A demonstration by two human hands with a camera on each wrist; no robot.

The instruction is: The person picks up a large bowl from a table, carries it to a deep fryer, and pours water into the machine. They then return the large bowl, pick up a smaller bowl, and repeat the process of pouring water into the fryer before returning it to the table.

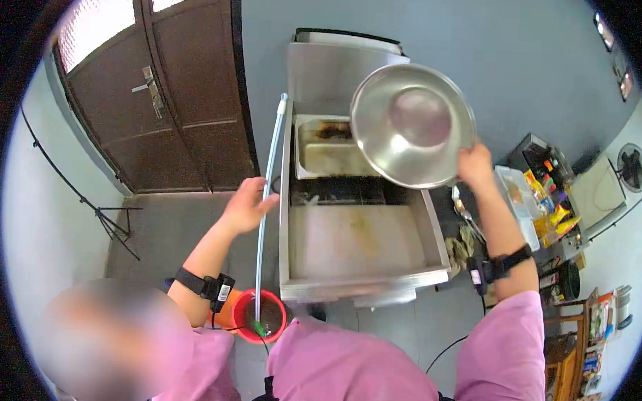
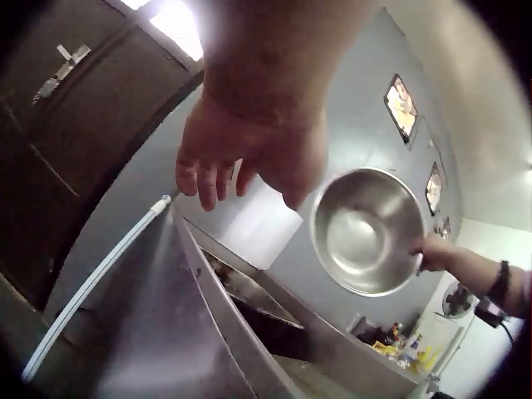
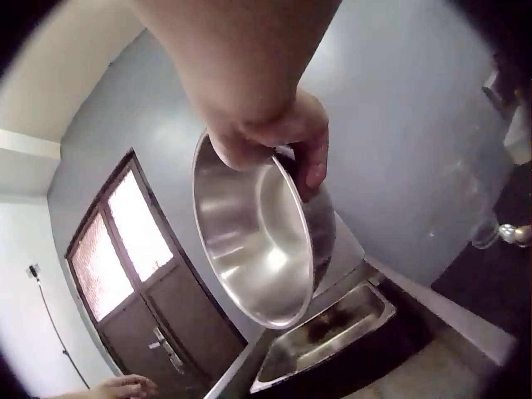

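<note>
My right hand [image 1: 475,167] grips the rim of a large, shiny steel bowl [image 1: 379,142], its thumb on the inner side in the right wrist view. The bowl is tilted, with its hollow facing me, over the right part of a stainless steel unit [image 1: 358,237]. Set in that unit is a rectangular metal pan [image 1: 322,158] with a dark brown stain, partly hidden by the bowl. At the unit's left side is my left hand [image 1: 249,206], fingers loosely bent and holding nothing. It overlaps a pale blue pole [image 1: 272,149] in the head view; the left wrist view [image 2: 249,154] shows the hand apart from it.
The pole's lower end stands in a red bucket [image 1: 283,326] by my legs. Right of the unit are metal utensils [image 1: 465,209], a crumpled cloth [image 1: 460,251] and a clear plastic box [image 1: 519,200]. A brown door [image 1: 184,75] and a tripod [image 1: 108,225] are at left.
</note>
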